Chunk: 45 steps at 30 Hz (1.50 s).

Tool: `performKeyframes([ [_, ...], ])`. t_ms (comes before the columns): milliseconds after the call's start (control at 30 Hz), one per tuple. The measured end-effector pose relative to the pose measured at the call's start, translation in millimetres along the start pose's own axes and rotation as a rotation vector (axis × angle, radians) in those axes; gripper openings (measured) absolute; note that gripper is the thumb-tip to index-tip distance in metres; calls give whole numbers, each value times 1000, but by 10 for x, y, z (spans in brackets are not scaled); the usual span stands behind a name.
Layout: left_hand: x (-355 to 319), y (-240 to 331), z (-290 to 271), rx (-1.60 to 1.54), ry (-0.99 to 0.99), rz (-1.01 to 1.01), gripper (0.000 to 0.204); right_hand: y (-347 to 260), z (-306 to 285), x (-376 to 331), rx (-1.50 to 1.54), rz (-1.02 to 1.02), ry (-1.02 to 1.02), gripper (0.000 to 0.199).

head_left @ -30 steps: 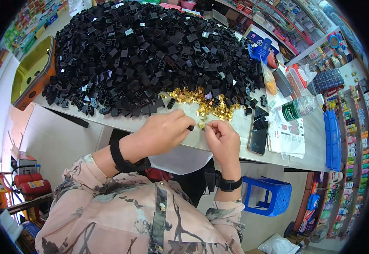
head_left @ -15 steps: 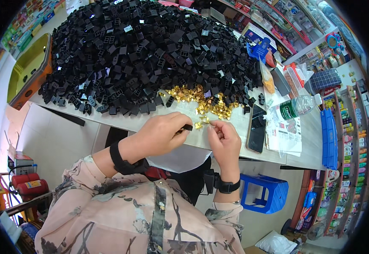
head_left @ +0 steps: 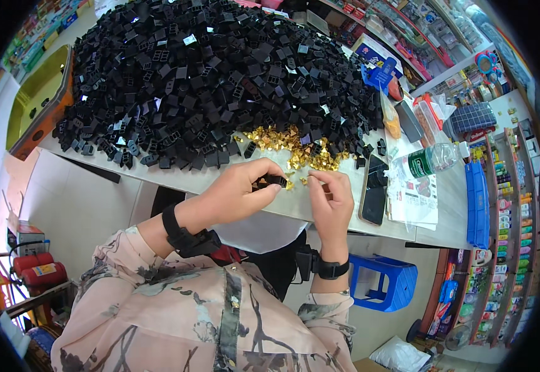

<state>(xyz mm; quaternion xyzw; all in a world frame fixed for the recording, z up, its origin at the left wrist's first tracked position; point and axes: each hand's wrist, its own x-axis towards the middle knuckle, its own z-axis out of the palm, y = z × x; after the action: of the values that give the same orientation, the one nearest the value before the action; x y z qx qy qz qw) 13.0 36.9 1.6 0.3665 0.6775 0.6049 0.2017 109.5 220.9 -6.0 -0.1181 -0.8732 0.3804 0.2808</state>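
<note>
My left hand [head_left: 229,193] is closed round a small black plastic housing [head_left: 275,181] at the table's near edge, and gold bits show between the fingers. Just to its right, my right hand [head_left: 333,201] is in a pinch, a small gold metal piece [head_left: 304,181] at its fingertips. Beyond both hands lies a loose pile of gold metal pieces [head_left: 313,156]. Behind that rises a large heap of black plastic housings [head_left: 201,80] spread over the table.
Right of my hands are a phone [head_left: 374,193], papers [head_left: 419,208] and a clear bottle lying on its side [head_left: 434,160]. A yellow-lined box [head_left: 43,102] stands at the far left. A blue stool [head_left: 384,282] is below the table [head_left: 208,178], and stocked shelves [head_left: 512,248] line the right.
My left hand has turned and opened up somewhat, showing more of the black housing and gold bits. My right fingertips have drawn back slightly from the loose gold pieces.
</note>
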Motion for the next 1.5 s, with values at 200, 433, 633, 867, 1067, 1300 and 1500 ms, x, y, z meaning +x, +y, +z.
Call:
performKeyframes([
  [200,-2,-42,-18,-34,-23,-46,18,-285,37,-59,663,371,-118,15],
  [433,-10,-41,-75,-301,-104,-145,21,-332,127,-64,804,295,-220,14],
  [633,-9,-43,-171,-455,-188,-172,23,-331,269,-48,956,321,-270,14],
  [867,-12,-75,-214,-515,-223,-232,19,-335,267,-63,854,255,-298,15],
  [1067,-62,-50,-97,-427,-80,-142,20,-415,227,-39,725,233,-222,11],
  [1300,-39,-140,18,1,26,170,23,-331,94,-75,770,464,-307,10],
  [1500,-48,-141,72,161,64,294,25,-316,71,-109,714,474,-320,10],
])
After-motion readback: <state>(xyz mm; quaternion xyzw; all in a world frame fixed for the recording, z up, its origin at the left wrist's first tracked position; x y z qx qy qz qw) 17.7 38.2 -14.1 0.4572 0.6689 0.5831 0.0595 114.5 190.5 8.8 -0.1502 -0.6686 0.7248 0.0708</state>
